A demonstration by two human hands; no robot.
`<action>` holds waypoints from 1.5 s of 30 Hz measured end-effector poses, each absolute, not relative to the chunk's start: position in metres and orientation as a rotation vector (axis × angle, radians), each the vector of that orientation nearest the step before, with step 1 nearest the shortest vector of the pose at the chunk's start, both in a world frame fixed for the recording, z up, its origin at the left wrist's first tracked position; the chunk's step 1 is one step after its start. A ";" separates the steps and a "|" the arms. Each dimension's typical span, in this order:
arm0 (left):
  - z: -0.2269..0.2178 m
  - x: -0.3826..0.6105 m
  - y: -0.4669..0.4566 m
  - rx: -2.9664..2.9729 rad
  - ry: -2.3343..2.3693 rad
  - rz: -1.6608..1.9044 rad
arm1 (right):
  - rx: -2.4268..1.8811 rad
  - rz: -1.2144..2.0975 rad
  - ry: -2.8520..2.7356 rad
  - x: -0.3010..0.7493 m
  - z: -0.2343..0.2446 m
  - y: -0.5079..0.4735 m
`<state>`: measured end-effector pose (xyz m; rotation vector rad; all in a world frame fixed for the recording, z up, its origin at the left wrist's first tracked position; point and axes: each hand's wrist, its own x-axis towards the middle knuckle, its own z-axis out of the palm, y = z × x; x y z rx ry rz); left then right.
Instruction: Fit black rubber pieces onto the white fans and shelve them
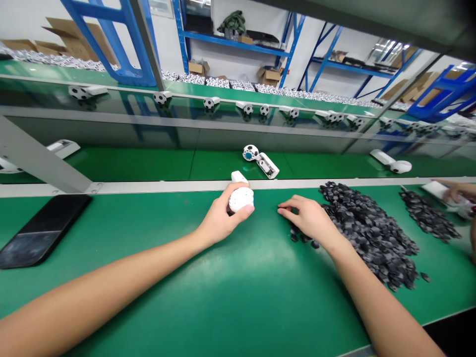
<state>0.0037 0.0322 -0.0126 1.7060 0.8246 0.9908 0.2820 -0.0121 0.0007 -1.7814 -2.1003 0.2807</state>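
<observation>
My left hand [225, 210] is wrapped round a white ball-shaped device [241, 199], whose white handle points away from me. The ball's face toward me is white with small dark marks. To its right, my right hand [307, 217] is closed in a pinch, with a small black piece [279, 207] just showing at the fingertips. Beneath and beside that hand lies a large heap of small black pieces [366, 230], a few scattered under the palm.
A soccer-ball device [268, 166] with its handle lies on the green belt [159, 163] behind the metal rail [178, 187]; another device [394, 162] is farther right. A black phone [40, 230] rests at left. Another person's hand [455, 191] works by a smaller black heap [427, 215].
</observation>
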 end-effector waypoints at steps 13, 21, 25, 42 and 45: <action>-0.016 0.004 0.032 1.968 0.714 0.892 | -1.482 0.968 -1.660 0.239 0.016 -0.035; -0.016 0.007 0.022 2.194 0.652 0.755 | -1.485 1.017 -1.607 0.226 0.010 -0.041; -0.016 0.006 0.020 2.192 0.646 0.755 | -1.509 0.925 -1.624 0.221 0.009 -0.041; -0.012 0.007 0.016 2.171 0.718 0.745 | -1.529 0.882 -1.718 0.206 0.009 -0.044; -0.010 0.008 0.017 2.145 0.648 0.710 | -1.425 0.883 -1.892 0.219 0.014 -0.041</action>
